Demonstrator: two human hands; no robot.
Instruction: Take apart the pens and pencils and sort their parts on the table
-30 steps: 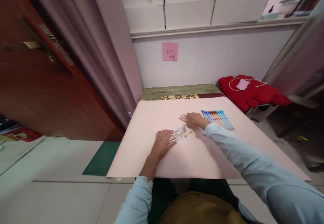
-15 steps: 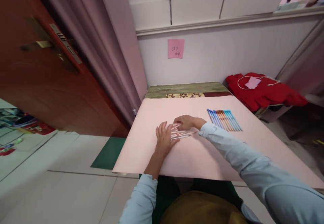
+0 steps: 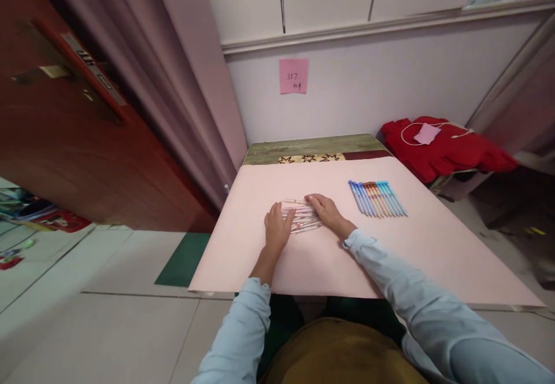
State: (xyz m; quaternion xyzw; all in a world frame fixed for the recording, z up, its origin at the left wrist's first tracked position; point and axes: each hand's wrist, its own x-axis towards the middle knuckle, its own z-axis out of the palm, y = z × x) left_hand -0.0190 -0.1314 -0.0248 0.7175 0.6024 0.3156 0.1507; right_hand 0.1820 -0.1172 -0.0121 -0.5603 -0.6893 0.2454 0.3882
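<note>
A loose row of several pale, pinkish-white patterned pens (image 3: pixel 303 220) lies crosswise on the pink-covered table (image 3: pixel 243 245). At their left ends is my left hand (image 3: pixel 277 228), fingers round the ends and thumb laid over the row. From the right, my right hand (image 3: pixel 327 210) has its fingers closed about the other ends, near the far side of the row. One pen at the far side sits slightly apart from the rest. Some pen ends are hidden under my fingers. To the right, a neat row of blue, brown and turquoise-capped pens (image 3: pixel 377 199) is untouched.
Behind the table, a pink note (image 3: pixel 293 76) is stuck to the wall. A red cloth (image 3: pixel 451 150) with a white cable and a pink paper lies beyond the right edge. A brown door (image 3: pixel 78 141) and a mauve curtain (image 3: pixel 191 83) stand on the left.
My right hand has shifted from over the middle of the pale pens to their right ends, showing more of the row. The pens are more spread out. The view has moved slightly.
</note>
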